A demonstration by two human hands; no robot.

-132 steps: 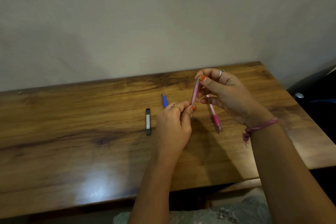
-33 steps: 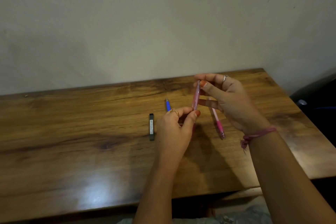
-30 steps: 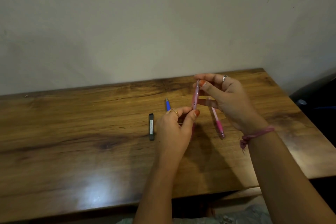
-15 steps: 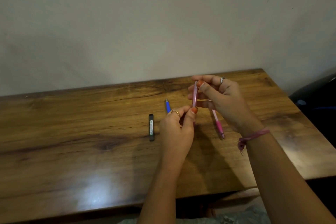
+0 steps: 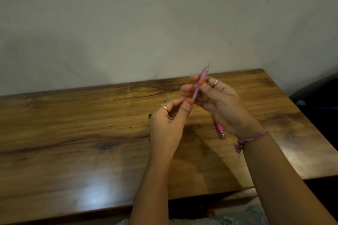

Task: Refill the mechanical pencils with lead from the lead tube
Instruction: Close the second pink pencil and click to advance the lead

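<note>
two hands [image 5: 219, 104] grip one pale pink pencil [image 5: 200, 83]; another pink pencil [image 5: 219, 129] lies beneath.

Looking forward and down from head height, wide-angle, one view only. Facing a plain wall [image 5: 164, 23] across the wooden desk [image 5: 73, 142]. Sitting close: taking in both forearms from the lower edge, the left hand [image 5: 168, 126] and right hand [image 5: 223, 104] meeting near centre frame. Catching the desk's far edge, right corner and near edge. Bending straight lines slightly toward the borders. Blurring somewhat.
</note>
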